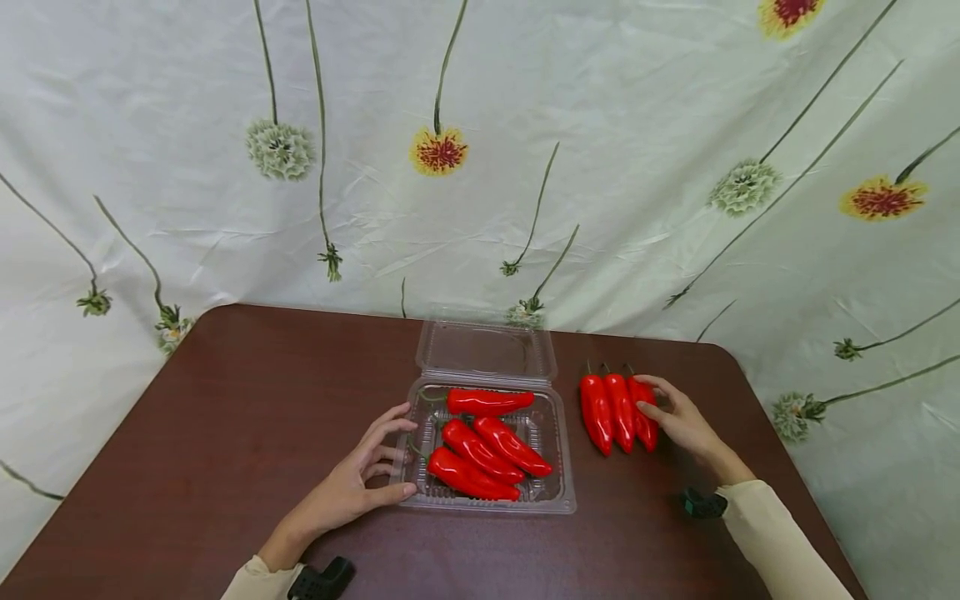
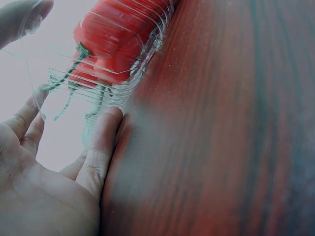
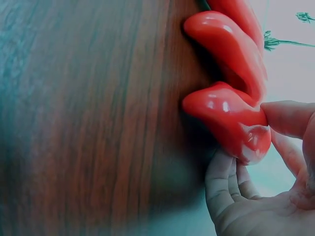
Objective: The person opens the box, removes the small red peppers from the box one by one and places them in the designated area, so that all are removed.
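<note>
A clear plastic clamshell container (image 1: 567,500) lies with its lid tipped back, and several red chili peppers (image 1: 480,454) are inside it. My left hand (image 1: 352,479) rests along the container's left side, thumb at the front corner and fingers spread. From the left wrist view, the fingertips (image 2: 109,120) touch the ribbed clear wall. To the right of the container, three more red peppers (image 1: 596,412) lie side by side on the table. With thumb and fingers, my right hand (image 1: 686,425) pinches the rightmost pepper (image 3: 229,120), which sits beside its neighbour (image 3: 231,49).
The dark brown wooden table (image 1: 225,433) has rounded far corners. Behind it hangs a pale cloth (image 1: 600,108) printed with flowers. The raised lid (image 1: 487,350) reaches the table's far edge.
</note>
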Motion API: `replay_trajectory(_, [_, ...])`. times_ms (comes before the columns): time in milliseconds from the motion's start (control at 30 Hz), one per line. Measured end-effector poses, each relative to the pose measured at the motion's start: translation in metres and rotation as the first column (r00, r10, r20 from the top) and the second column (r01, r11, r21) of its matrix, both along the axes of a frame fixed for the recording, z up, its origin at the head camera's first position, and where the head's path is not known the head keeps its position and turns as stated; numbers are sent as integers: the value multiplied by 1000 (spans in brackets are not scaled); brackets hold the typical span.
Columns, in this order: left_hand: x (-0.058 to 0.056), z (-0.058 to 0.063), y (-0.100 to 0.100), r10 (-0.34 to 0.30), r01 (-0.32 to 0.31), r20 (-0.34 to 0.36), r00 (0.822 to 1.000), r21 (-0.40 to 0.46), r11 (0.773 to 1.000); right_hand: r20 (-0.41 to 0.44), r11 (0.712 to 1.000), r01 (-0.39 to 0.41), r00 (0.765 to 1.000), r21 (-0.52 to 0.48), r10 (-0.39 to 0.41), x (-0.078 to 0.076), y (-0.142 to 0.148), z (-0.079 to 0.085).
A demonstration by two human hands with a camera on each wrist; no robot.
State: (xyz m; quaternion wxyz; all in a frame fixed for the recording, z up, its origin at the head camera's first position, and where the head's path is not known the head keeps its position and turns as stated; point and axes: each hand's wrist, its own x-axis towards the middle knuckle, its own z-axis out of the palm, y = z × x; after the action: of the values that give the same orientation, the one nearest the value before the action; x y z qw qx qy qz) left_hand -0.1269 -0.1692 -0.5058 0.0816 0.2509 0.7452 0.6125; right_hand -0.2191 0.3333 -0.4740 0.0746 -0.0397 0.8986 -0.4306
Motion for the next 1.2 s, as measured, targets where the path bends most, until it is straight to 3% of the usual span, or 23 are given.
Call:
replay_trajectory(367, [0,-2,-1,-2,1,3,1000,4,1000,3,1000,2,1000,29,-2,0,1,-1])
replay_trajectory(867, [0,-2,-1,-7,7,-15,1000,16,1000,44,1000,7,999,-11,-6,0,5,-2])
replay_trajectory(1200, [1,-2,-1,-7,7,-11,1000,22,1000,-27,999,17,999,-35,-18,-1,2,8])
